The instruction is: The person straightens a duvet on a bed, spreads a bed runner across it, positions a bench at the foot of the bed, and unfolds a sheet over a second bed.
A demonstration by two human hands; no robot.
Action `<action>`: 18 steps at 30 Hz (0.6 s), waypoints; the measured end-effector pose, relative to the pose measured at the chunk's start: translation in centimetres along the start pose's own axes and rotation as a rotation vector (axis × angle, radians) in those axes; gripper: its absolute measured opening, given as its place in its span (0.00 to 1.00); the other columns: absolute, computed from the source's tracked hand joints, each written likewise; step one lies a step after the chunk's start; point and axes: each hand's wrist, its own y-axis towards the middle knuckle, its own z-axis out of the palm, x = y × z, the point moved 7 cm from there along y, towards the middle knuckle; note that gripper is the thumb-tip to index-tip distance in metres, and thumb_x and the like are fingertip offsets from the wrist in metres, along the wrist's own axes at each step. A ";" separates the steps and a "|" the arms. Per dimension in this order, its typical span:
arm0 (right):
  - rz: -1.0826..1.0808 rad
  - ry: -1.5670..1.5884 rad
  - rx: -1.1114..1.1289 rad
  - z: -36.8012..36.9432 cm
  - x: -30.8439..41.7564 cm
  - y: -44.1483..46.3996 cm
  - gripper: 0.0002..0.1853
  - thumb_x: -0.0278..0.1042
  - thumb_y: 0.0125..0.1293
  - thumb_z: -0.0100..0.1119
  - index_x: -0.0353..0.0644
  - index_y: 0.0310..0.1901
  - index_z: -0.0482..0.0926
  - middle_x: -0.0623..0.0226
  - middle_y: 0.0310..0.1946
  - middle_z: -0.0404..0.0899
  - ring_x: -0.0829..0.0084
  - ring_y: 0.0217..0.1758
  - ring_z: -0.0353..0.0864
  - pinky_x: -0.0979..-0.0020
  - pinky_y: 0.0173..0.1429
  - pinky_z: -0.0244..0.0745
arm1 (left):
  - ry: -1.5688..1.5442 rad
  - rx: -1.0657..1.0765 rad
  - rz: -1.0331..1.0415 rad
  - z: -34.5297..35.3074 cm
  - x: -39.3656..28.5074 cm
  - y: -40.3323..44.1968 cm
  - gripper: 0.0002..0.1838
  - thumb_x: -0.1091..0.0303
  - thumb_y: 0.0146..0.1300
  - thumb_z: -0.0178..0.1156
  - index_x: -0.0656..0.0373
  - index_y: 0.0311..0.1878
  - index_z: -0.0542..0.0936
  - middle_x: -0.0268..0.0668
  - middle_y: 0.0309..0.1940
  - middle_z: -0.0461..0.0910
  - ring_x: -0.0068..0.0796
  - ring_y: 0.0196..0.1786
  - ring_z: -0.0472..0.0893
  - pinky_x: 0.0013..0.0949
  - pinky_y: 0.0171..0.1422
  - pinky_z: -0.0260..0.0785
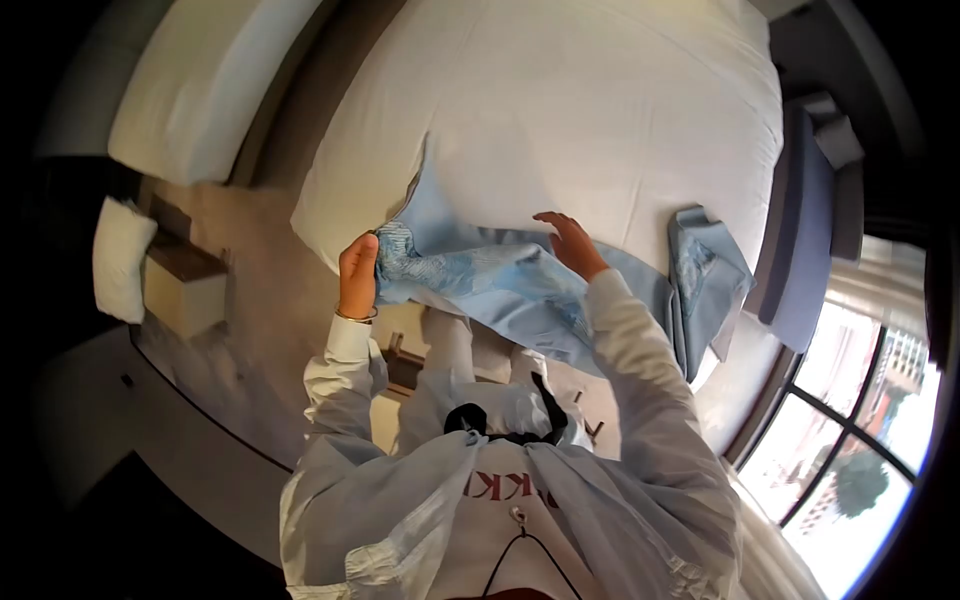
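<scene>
A light blue patterned cloth [520, 272] lies bunched along the near edge of a white-covered bed [600, 100]. Its right end is folded over near the bed's right corner. My left hand [358, 275] is closed on the cloth's left end, thumb on top, at the bed's near left corner. Above the middle of the cloth is my right hand [573, 247], its fingers apart and nothing held; whether it touches the cloth is unclear.
Another white bed [195, 90] stands at the upper left. Below it are a white pillow [122, 258] and a small cabinet [187, 290]. A blue-grey sofa [800, 215] and a window [850, 430] are on the right.
</scene>
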 end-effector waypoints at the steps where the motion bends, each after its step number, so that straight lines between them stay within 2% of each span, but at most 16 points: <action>1: 0.063 -0.112 0.052 1.8 -1.7 1.5 0.17 0.27 0.53 0.53 0.46 0.47 0.69 0.63 0.46 0.71 0.57 0.51 0.67 0.63 0.54 0.64 | -0.017 0.020 -0.011 0.1 -0.1 0.0 0.17 0.55 0.62 0.49 0.58 0.25 0.69 0.22 0.24 0.66 0.12 0.28 0.62 0.18 0.35 0.56; 2: 0.071 -0.109 0.100 3.6 -2.9 2.9 0.17 0.27 0.53 0.53 0.46 0.47 0.69 0.63 0.46 0.71 0.57 0.51 0.67 0.63 0.54 0.64 | 0.012 0.066 -0.007 0.0 -1.7 0.6 0.18 0.57 0.63 0.48 0.62 0.24 0.66 0.23 0.22 0.62 0.13 0.27 0.58 0.19 0.32 0.53; 4: 0.093 -0.291 0.422 7.2 -4.7 3.3 0.19 0.35 0.50 0.59 0.46 0.45 0.71 0.62 0.43 0.72 0.61 0.46 0.70 0.65 0.52 0.64 | 0.008 0.064 -0.052 -1.2 -2.0 0.8 0.18 0.57 0.63 0.48 0.63 0.26 0.68 0.23 0.22 0.63 0.13 0.27 0.58 0.19 0.32 0.53; 5: 0.085 -0.290 0.446 7.8 -4.7 3.1 0.19 0.35 0.50 0.59 0.46 0.45 0.71 0.62 0.43 0.72 0.61 0.46 0.70 0.65 0.52 0.64 | 0.003 0.086 -0.059 -1.6 -1.9 0.8 0.18 0.57 0.63 0.48 0.64 0.27 0.69 0.23 0.22 0.63 0.14 0.27 0.59 0.19 0.32 0.52; 7: 0.095 -0.536 0.051 6.0 -3.1 3.5 0.19 0.42 0.48 0.62 0.45 0.41 0.72 0.62 0.39 0.73 0.63 0.45 0.70 0.65 0.49 0.64 | -0.024 0.086 -0.048 -4.0 -0.6 1.5 0.18 0.57 0.63 0.48 0.67 0.29 0.70 0.24 0.22 0.64 0.14 0.27 0.60 0.19 0.31 0.52; 8: 0.082 -0.544 0.062 6.0 -3.7 2.8 0.19 0.42 0.48 0.62 0.45 0.41 0.72 0.62 0.39 0.73 0.63 0.45 0.70 0.65 0.49 0.64 | 0.006 0.116 -0.063 -4.5 0.3 1.6 0.18 0.58 0.62 0.48 0.67 0.30 0.70 0.24 0.21 0.63 0.14 0.26 0.59 0.20 0.30 0.52; 10: 0.204 -0.353 0.148 6.5 -8.2 2.4 0.18 0.45 0.51 0.60 0.44 0.40 0.70 0.62 0.37 0.74 0.61 0.43 0.69 0.63 0.46 0.66 | 0.083 0.144 -0.051 -5.5 0.2 3.3 0.17 0.59 0.62 0.49 0.68 0.29 0.69 0.25 0.18 0.61 0.15 0.24 0.57 0.21 0.27 0.51; 11: 0.329 -0.265 0.324 7.9 -11.2 1.9 0.13 0.40 0.54 0.58 0.41 0.35 0.70 0.63 0.30 0.76 0.66 0.36 0.72 0.68 0.43 0.67 | 0.076 0.134 -0.059 -5.9 0.4 4.0 0.17 0.59 0.62 0.49 0.68 0.29 0.69 0.25 0.18 0.61 0.15 0.24 0.57 0.21 0.27 0.51; 13: 0.376 0.191 0.311 7.3 -9.3 2.7 0.09 0.36 0.57 0.56 0.40 0.31 0.70 0.65 0.24 0.76 0.71 0.30 0.74 0.73 0.39 0.67 | 0.195 0.096 -0.010 -7.7 0.1 5.5 0.16 0.60 0.62 0.49 0.65 0.26 0.69 0.25 0.18 0.60 0.16 0.24 0.56 0.22 0.27 0.51; 14: 0.320 0.359 0.160 5.6 -7.6 4.0 0.07 0.35 0.58 0.54 0.42 0.29 0.70 0.68 0.22 0.76 0.79 0.22 0.70 0.78 0.29 0.64 | 0.187 0.093 -0.010 -8.8 -0.2 6.4 0.16 0.60 0.62 0.49 0.65 0.26 0.69 0.25 0.18 0.60 0.16 0.24 0.56 0.22 0.27 0.51; 16: 0.335 0.168 0.063 -0.5 -2.0 7.7 0.04 0.31 0.60 0.52 0.43 0.29 0.70 0.77 0.15 0.71 0.90 0.17 0.58 0.82 0.20 0.51 | 0.111 -0.171 0.103 -12.2 -2.0 8.4 0.16 0.61 0.62 0.49 0.61 0.22 0.67 0.25 0.18 0.60 0.16 0.24 0.57 0.23 0.26 0.50; 17: 0.251 0.161 -0.060 -3.6 0.6 9.7 0.03 0.29 0.60 0.51 0.43 0.30 0.70 0.78 0.18 0.70 0.91 0.18 0.59 0.83 0.21 0.52 | 0.098 -0.398 0.120 -14.1 -3.7 9.5 0.16 0.60 0.62 0.49 0.58 0.21 0.64 0.24 0.19 0.59 0.16 0.24 0.56 0.23 0.27 0.50; 18: 0.082 0.153 -0.176 -6.8 3.4 11.8 0.02 0.28 0.60 0.51 0.43 0.30 0.70 0.78 0.22 0.71 0.91 0.18 0.59 0.85 0.21 0.53 | -0.077 -0.465 0.066 -16.9 -3.9 10.8 0.18 0.58 0.62 0.50 0.59 0.21 0.64 0.23 0.21 0.60 0.15 0.26 0.58 0.22 0.29 0.52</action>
